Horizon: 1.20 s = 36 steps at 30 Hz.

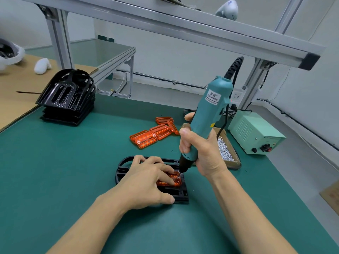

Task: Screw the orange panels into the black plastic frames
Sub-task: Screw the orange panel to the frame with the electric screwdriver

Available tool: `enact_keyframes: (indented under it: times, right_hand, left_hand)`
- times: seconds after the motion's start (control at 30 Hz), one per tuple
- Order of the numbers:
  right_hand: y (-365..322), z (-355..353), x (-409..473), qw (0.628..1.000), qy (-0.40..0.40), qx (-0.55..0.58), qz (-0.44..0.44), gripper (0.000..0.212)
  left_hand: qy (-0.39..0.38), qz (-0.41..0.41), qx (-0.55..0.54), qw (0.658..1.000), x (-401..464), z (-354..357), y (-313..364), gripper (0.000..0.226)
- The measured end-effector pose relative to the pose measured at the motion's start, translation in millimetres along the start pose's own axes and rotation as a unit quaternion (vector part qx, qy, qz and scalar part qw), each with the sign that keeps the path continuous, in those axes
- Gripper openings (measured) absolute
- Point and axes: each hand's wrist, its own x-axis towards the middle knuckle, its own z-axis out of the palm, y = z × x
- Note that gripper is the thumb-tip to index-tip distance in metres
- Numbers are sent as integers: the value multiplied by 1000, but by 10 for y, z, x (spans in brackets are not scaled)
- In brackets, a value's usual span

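A black plastic frame point(122, 166) lies flat on the green mat in front of me, with an orange panel point(177, 183) seated in it. My left hand point(148, 182) presses down on the panel and frame with straight fingers, hiding most of the panel. My right hand point(200, 153) grips a teal electric screwdriver point(211, 114), held nearly upright and tilted right. Its tip touches a screw at the panel's right end point(178, 176).
Several loose orange panels point(152, 136) lie behind the frame. A stack of black frames point(67, 99) stands at the back left. A box of screws point(226, 149) and a pale green power supply point(256, 134) sit at the right. A metal shelf beam runs overhead.
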Motion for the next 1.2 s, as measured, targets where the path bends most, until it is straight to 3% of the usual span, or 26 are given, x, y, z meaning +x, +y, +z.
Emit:
enact_keyframes:
  times: [0.2,0.43,0.73,1.07,1.2]
  right_hand:
    - [-22,-14,-2,999,30,22,11,21]
    - [-42,-2,-138,991,118,50,-27,23]
    - [-245,-13,-108,991,100,57,-69,23]
    - [-284,-226,-217,942,279,119,-145,19]
    - [-308,-308,-263,931,308,120,-154,18]
  left_hand:
    - [1,-2,-10,1000,-6,0,2,48]
    - [1,2,2,1000,-20,-16,19,49]
    - [-6,4,-4,1000,9,-28,33,47]
    - [9,-4,9,1000,-25,-18,82,46]
    - [-10,-22,-1,1000,-37,-52,107,45]
